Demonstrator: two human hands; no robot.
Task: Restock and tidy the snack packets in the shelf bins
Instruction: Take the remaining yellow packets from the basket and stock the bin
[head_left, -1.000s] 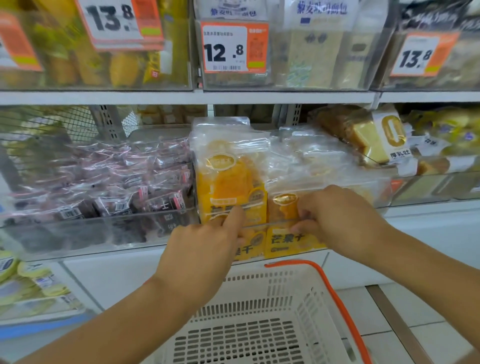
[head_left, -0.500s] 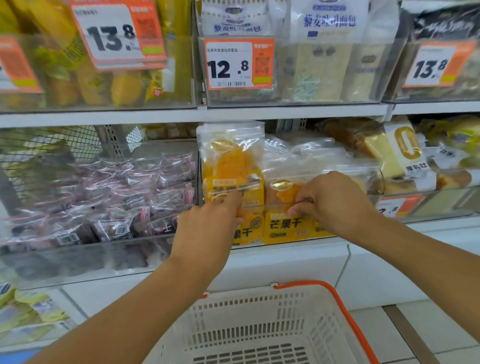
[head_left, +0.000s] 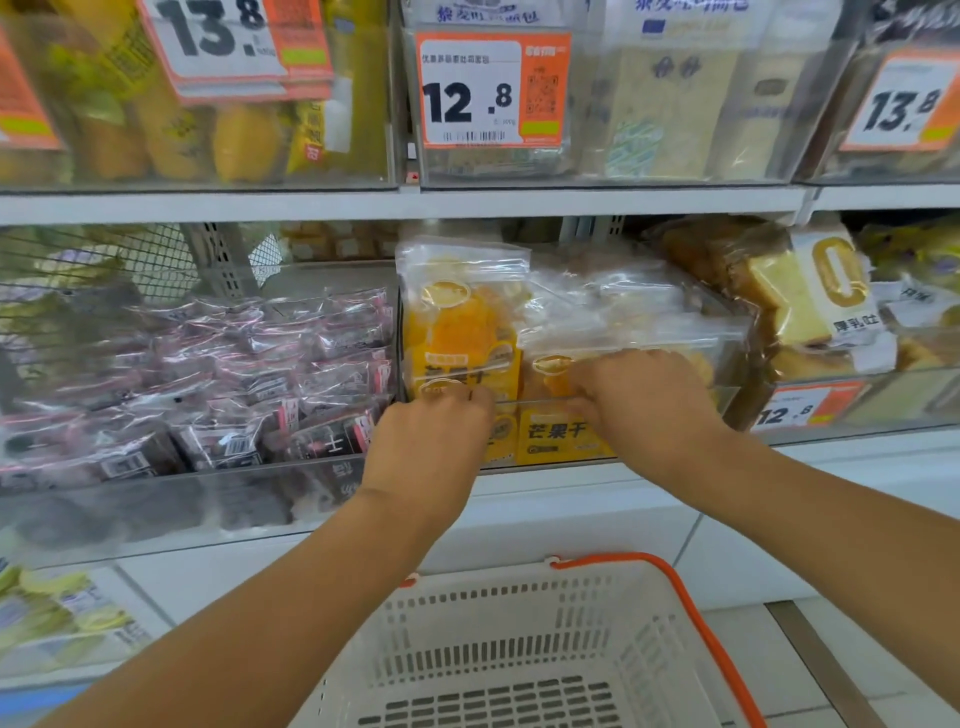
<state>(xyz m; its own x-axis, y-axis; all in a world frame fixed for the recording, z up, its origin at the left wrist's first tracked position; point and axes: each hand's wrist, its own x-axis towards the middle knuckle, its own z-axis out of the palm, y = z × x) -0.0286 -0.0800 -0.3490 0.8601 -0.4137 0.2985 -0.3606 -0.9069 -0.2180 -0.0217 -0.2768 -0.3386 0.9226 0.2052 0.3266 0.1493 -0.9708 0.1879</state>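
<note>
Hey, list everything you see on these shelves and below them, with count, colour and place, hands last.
mango packets: several, yellow, centre bin
dark snack packets: many, pink-black, left bin
bread loaves: several, tan, right bin
price tag: one, orange-white, upper centre bin
yellow packets: several, upper left bin
basket: one, white with orange handle, below
left hand: on centre bin's front, fingers hidden
right hand: gripping a mango packet

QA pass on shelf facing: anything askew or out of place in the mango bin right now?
Yes. One yellow mango packet stands upright at the left of the clear bin, while the packets beside it lie slumped in a loose heap. Left hand and right hand are at the bin's front. No spill or damage visible.
</note>
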